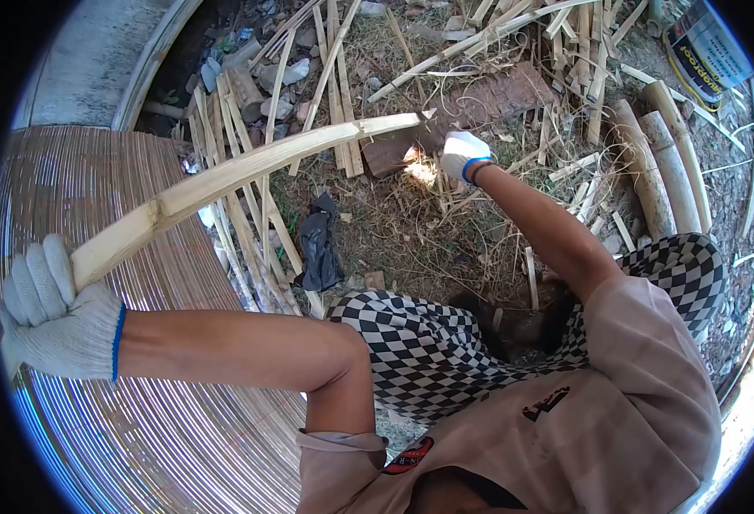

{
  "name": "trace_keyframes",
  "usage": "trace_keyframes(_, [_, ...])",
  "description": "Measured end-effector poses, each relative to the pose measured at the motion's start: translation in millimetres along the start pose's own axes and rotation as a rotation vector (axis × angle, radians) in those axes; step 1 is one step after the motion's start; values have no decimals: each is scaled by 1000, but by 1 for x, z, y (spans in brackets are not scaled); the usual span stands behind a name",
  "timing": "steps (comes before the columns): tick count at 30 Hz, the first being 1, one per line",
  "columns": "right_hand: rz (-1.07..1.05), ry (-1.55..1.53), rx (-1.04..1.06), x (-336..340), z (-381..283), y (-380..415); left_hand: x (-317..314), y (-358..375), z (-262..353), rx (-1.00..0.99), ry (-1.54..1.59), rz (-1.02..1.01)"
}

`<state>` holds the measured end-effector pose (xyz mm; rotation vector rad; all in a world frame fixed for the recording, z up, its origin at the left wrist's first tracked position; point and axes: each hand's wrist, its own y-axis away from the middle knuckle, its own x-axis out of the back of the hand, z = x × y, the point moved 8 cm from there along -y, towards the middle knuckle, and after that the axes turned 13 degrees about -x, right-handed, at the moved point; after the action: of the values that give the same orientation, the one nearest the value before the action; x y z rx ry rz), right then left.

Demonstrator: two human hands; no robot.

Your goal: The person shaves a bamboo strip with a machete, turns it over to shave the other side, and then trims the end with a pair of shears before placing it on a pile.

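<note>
A long split bamboo piece point(248, 169) slants across the view, pale inner side and nodes showing. Around its near, wider end my left hand point(56, 317) is closed, in a white knit glove with a blue cuff. The far, narrow end lies over a brown, rough block point(501, 98) on the ground. My right hand point(465, 156), gloved the same way, is closed beside that end. A dark, blade-like tool point(433, 135) shows at its fingers, against the bamboo tip; its handle is hidden in the glove.
Bamboo strips point(334, 86) lie in heaps at the back, with shavings point(445, 214) below the block. Round bamboo poles point(673, 171) and a labelled bucket point(709, 53) stand right. A slatted bamboo mat point(137, 223) spreads left; a black plastic scrap point(317, 244) lies near it.
</note>
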<state>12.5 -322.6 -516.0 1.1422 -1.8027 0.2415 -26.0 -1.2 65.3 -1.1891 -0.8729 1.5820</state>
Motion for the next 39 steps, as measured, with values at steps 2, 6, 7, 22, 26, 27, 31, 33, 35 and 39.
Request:
trace_keyframes(2, [-67,7,71,41,-35,35,2,4,-5,16,-26,6])
trace_keyframes(6, [149,-26,235,77,-60,88,1,4,-7,14,-26,6])
trace_keyframes(7, [139,-84,199,57,-35,71,2,4,-5,15,-37,8])
trace_keyframes(22, [8,99,30,20,-3,28,-1,-5,-24,165,430,-271])
trace_keyframes(26, [214,-42,250,89,-85,99,-7,-9,-23,176,441,-252])
trace_keyframes(27, [215,-48,278,89,-87,106,-7,-5,-19,168,403,-236])
trace_keyframes(31, [348,-4,176,16,3,54,2,10,-5,94,114,-17])
trace_keyframes(33, [89,47,-128,-11,55,19,0,8,-18,194,363,-131])
trace_keyframes(35, [20,24,-96,-7,51,19,0,1,-30,266,561,-297])
trace_keyframes(39, [-133,-92,85,-2,34,52,1,-6,-44,363,833,-357])
